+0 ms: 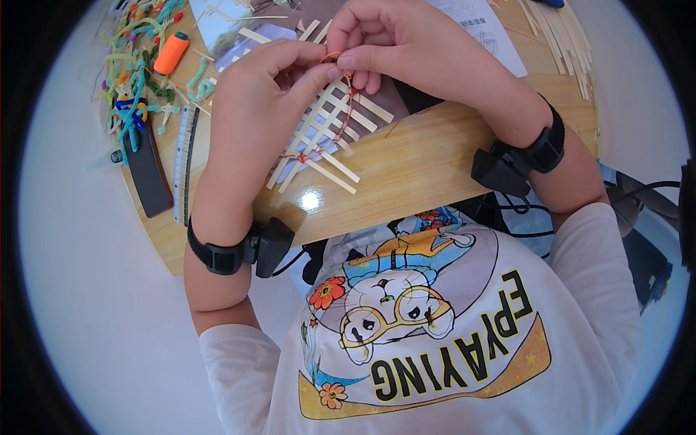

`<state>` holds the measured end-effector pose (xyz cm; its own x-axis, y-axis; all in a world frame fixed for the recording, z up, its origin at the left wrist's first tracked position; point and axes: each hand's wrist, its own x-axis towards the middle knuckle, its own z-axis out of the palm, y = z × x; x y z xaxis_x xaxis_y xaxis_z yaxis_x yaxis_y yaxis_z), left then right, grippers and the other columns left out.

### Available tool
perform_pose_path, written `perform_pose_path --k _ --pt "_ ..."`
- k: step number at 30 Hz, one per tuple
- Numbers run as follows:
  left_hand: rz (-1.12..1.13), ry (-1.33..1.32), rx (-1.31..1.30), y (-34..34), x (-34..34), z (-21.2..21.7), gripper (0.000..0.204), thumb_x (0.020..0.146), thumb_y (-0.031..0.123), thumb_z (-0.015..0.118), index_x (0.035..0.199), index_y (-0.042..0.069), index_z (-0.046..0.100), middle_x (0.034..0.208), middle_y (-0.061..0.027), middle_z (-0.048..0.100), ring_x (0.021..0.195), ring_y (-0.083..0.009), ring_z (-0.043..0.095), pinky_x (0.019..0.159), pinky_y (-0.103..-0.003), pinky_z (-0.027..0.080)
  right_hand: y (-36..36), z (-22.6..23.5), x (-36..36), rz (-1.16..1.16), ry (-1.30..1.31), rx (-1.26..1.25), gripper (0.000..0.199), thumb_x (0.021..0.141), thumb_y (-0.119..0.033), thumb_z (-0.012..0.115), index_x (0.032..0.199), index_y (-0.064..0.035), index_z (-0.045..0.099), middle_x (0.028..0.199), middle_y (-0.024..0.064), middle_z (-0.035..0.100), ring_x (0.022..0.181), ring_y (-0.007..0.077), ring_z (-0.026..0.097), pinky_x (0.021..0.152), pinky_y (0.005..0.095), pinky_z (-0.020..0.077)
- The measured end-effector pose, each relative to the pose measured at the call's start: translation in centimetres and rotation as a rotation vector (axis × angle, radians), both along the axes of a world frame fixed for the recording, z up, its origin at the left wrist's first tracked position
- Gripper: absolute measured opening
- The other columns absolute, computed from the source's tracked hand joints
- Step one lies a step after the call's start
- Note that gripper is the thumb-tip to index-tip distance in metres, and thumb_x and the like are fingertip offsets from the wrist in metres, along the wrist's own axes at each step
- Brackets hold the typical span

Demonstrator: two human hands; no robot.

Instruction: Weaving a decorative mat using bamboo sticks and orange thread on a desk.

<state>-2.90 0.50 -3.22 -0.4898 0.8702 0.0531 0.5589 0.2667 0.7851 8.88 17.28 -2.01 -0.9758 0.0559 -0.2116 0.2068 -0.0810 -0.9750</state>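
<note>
A lattice of pale thin wooden strips (325, 122), crossed over and under one another, lies near the table's front edge. Orange-red thread (302, 158) is knotted round a crossing at its near corner and runs along its right side. Above the lattice's far part, my left hand (272, 83) pinches the thread between thumb and forefinger. Close beside it, my right hand (384, 47) is also closed in a pinch on the thread, the fingertips of both hands almost touching. A small loop of thread stands up between them. My fingers hide part of the lattice's far side.
Left on the wooden table (413, 156) lie colourful fuzzy craft stems (130, 94), an orange thread spool (172, 54), a dark phone (150, 174) and a clear ruler (186, 163). Loose wooden strips (569, 47) and a printed paper sheet (486, 32) are at the right. Cables (522, 206) hang below.
</note>
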Motion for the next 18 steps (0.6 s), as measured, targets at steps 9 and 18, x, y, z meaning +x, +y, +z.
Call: perform_pose_path --k 9,18 --pt "0.015 0.035 -0.011 0.3 0.8 0.3 0.014 0.081 0.011 0.072 0.091 0.002 0.069 0.076 -0.0056 0.064 0.064 -0.0114 0.059 0.06 -0.025 0.048 0.0 0.3 0.2 0.008 0.011 0.064 0.006 0.092 0.001 0.055 0.098 0.0015 0.054 0.081 0.0044 0.06 0.069 0.0077 0.058 0.063 0.0207 0.0504" --pt "-0.015 0.078 0.022 0.6 0.6 0.2 0.012 0.08 0.009 0.067 0.088 0.001 0.065 0.073 -0.0052 0.061 0.063 -0.0124 0.057 0.059 -0.025 0.047 0.2 1.5 0.2 -0.077 -0.051 0.062 0.008 0.093 -0.002 0.055 0.098 0.0018 0.06 0.08 0.0031 0.06 0.07 0.0076 0.058 0.062 0.0218 0.0494"
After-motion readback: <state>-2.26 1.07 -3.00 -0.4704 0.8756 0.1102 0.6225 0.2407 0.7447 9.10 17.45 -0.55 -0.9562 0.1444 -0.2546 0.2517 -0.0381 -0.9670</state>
